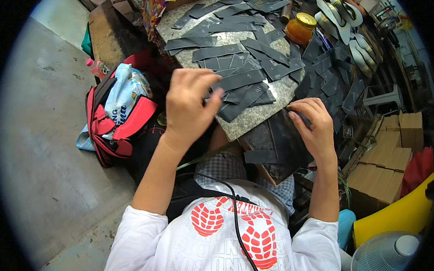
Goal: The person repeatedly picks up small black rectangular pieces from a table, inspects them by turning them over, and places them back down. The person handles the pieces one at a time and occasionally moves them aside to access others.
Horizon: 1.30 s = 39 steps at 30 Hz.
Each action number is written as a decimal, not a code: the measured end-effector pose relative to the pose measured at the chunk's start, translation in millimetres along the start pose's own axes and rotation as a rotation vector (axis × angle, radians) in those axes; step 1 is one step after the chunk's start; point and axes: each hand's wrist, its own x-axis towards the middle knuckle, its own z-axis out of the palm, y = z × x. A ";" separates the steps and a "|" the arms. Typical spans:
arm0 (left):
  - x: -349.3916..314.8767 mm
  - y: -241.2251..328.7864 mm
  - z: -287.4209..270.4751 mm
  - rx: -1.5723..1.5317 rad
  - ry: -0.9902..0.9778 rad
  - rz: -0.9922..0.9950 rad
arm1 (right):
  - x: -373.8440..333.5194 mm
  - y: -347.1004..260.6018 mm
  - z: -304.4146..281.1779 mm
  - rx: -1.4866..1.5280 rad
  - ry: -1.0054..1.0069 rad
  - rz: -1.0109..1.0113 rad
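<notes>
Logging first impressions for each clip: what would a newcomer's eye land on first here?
Probably the speckled stone slab at top centre, strewn with dark strips. Over its near edge, the left hand pinches one strip in its fingers, while the right hand rests on a dark board beside it. An orange jar stands at the far side, and a red bag lies on the floor at left.

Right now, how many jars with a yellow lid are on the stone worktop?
1. The orange jar stands at the far right edge of the worktop, beyond the dark strips. Others may be hidden by clutter further back.
</notes>
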 end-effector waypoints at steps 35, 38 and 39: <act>-8.5 59.5 19.9 -0.055 -0.222 0.195 | -91.1 39.8 -53.4 -0.134 0.188 0.461; -15.3 72.6 27.6 -0.392 -0.432 0.257 | -103.2 38.0 -50.6 -0.093 0.121 0.568; -19.6 78.2 30.8 -0.429 -0.479 0.278 | -106.5 35.4 -49.4 -0.088 0.095 0.583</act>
